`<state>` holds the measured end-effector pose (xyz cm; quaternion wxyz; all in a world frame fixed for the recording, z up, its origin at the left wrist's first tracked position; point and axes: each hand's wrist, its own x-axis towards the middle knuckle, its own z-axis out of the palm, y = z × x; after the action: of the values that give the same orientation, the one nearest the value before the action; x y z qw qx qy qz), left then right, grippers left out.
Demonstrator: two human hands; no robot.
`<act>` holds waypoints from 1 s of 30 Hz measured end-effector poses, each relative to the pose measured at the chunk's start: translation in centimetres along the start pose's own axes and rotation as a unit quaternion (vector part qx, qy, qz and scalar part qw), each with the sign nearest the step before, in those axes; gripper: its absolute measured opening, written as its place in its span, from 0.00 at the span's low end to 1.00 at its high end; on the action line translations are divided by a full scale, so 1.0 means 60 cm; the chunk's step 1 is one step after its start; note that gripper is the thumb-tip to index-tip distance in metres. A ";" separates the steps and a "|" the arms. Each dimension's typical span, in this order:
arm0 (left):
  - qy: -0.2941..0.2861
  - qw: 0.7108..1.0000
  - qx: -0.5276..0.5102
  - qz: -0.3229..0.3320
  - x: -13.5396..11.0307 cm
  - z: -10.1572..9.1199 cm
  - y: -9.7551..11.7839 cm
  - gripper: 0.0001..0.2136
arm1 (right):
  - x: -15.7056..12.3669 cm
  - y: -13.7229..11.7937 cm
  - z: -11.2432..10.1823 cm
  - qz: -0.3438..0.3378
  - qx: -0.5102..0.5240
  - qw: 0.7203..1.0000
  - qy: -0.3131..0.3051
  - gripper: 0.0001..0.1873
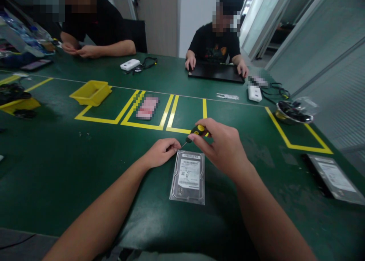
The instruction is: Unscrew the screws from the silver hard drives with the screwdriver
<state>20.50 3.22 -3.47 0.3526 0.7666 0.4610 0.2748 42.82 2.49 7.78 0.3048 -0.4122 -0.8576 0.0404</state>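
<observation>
A silver hard drive (188, 176) with a white label lies flat on the green table (85, 169) in front of me. My right hand (222, 145) is closed round a black-and-yellow screwdriver (197, 131), whose thin tip points down-left at the drive's far left corner. My left hand (161, 151) rests at that same corner with its fingers curled and pinched together next to the tip. What they pinch is too small to see.
Yellow tape marks boxes on the table. A yellow bin (91, 92) stands at far left, a second hard drive (335, 178) at right, a bowl of dark parts (294, 112) beyond it. Two people sit across, one with hands on a laptop (216, 72).
</observation>
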 end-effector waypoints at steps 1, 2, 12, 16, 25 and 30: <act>-0.002 1.000 -0.001 0.000 0.000 0.000 0.000 0.07 | 0.001 0.002 0.004 0.002 0.003 1.000 -0.001 0.12; -0.003 1.000 -0.002 0.000 0.000 -0.001 0.000 0.07 | 0.002 0.004 0.007 0.004 0.007 1.000 -0.005 0.12; -0.015 1.000 -0.007 0.013 0.002 -0.003 -0.005 0.08 | 0.007 0.009 0.019 0.014 0.028 0.999 -0.020 0.12; -0.016 1.000 -0.013 0.012 0.001 -0.003 -0.006 0.07 | 0.007 0.011 0.021 0.018 0.028 0.999 -0.025 0.12; -0.013 1.000 -0.001 0.006 0.001 -0.002 0.001 0.06 | 0.008 0.018 0.029 0.019 0.038 0.999 -0.034 0.12; -0.012 1.000 0.002 0.002 0.001 -0.001 -0.002 0.05 | 0.007 0.015 0.027 0.014 0.035 0.998 -0.041 0.12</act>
<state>20.43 3.35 -3.49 0.3560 0.7716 0.4557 0.2649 42.34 3.72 6.39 0.2829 -0.4116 -0.8615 0.0915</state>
